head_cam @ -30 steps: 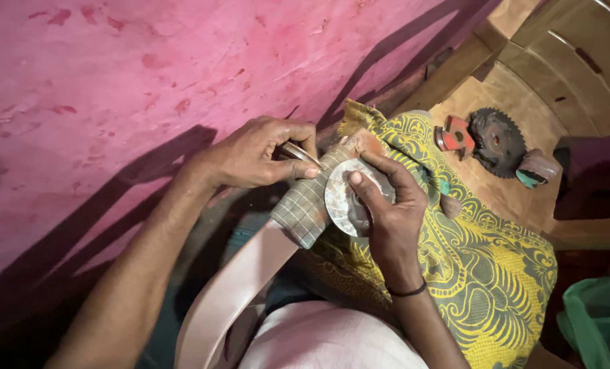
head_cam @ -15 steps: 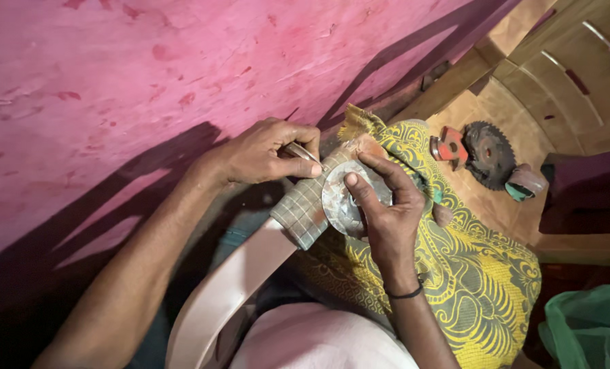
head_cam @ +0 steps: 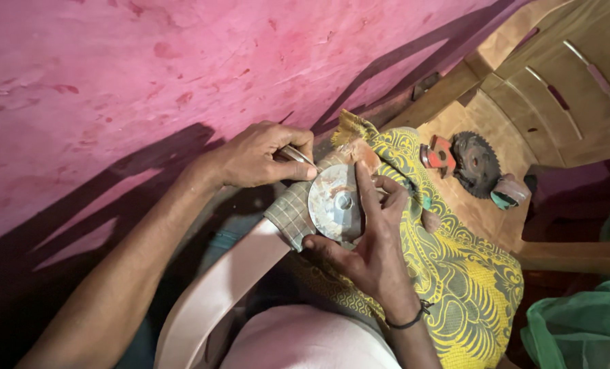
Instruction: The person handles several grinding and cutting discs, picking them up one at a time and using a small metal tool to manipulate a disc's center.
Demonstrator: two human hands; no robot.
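My right hand (head_cam: 370, 236) grips a round, worn metal disc (head_cam: 334, 203) with a raised hub, holding it against a checked cloth (head_cam: 291, 215) on the pink plastic chair arm (head_cam: 213, 294). Index finger and thumb clamp the disc's rim. My left hand (head_cam: 260, 157) pinches a thin metal tool (head_cam: 297, 156), whose tip rests at the disc's upper edge. A yellow patterned cloth (head_cam: 455, 280) lies under my right hand.
A pink stained wall (head_cam: 182, 61) fills the left. On a tan plastic chair seat (head_cam: 469, 212) at right lie a rusty toothed sprocket (head_cam: 476, 164), a red part (head_cam: 438, 154) and a small cylindrical piece (head_cam: 508, 191). A green bag (head_cam: 581, 328) sits at the lower right.
The view has shifted slightly; the hands stay at the disc, with my left hand's tool still working at its upper edge. My right index finger now lies across the disc's right side.
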